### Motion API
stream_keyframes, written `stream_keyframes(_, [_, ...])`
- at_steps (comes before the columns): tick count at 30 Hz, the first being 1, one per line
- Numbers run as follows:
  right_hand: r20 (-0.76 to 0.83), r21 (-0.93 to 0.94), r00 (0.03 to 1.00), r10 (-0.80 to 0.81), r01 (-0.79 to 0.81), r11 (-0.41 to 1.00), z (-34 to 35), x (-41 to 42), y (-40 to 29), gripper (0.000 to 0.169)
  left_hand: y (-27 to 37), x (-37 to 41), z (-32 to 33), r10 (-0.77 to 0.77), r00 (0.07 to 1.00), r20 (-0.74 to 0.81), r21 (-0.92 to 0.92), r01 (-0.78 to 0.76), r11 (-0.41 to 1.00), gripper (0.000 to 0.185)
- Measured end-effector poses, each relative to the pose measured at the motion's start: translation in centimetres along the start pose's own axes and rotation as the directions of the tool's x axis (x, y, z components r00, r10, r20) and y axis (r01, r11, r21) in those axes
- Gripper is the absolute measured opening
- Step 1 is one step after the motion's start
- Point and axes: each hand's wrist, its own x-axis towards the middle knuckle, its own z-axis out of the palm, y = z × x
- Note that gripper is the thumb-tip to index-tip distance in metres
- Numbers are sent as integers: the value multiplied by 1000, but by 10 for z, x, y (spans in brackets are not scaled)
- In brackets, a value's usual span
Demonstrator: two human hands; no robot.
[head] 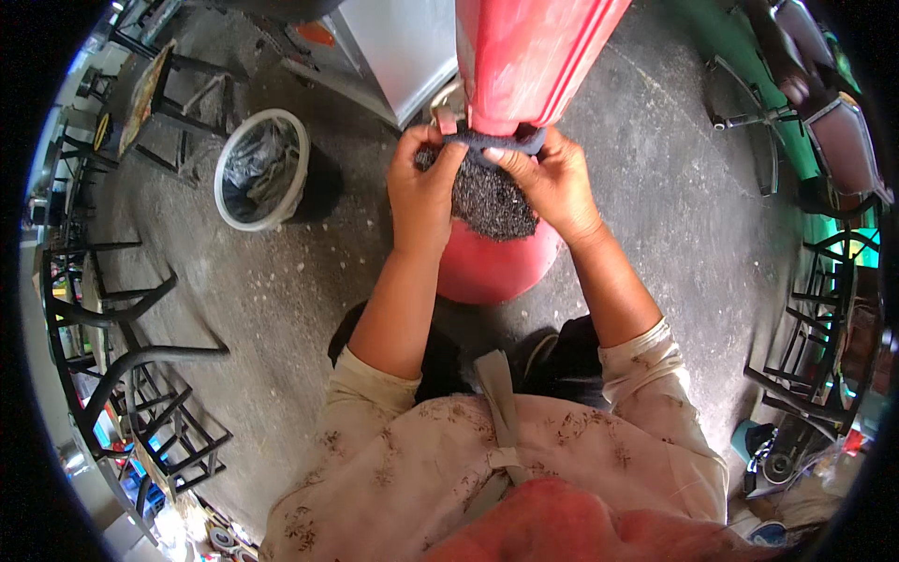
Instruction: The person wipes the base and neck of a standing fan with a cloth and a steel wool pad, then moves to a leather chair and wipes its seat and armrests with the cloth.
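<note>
Near the top centre, my left hand (430, 179) and my right hand (546, 175) pinch the near edge of a dark cloth piece (469, 140) between thumbs and fingers. Just beyond it stands the lower end of a tall red machine part (537, 63). A mass of dark, glittering granules or shavings (495, 204) lies right below the cloth, between my hands. Beneath that is a rounded red base (495, 263). My fingertips behind the cloth are partly hidden.
A lined waste bin (302, 175) stands on the concrete floor to the left, near a grey metal cabinet (407, 49). Black metal frames (161, 351) line the left side. More frames (808, 351) and a chair (843, 140) are at the right.
</note>
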Motion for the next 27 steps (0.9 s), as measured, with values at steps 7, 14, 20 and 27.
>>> stream_keyframes(7, [61,153,997,55,-64,986,-12,3,2,16,5,0,-1,-142,983,112,-175,161,971,18])
stream_keyframes(14, [46,311,987,155,-162,937,-15,2,8,16,3,-2,-8,-245,949,201,-177,281,943,19])
stream_keyframes(20, [-122,198,976,181,-154,968,-13,-13,6,21,-8,-12,-2,-69,979,193,99,50,994,21])
stream_keyframes(27, [-164,12,977,139,-139,990,-7,-20,-15,22,6,-14,1,-24,998,55,35,22,999,20])
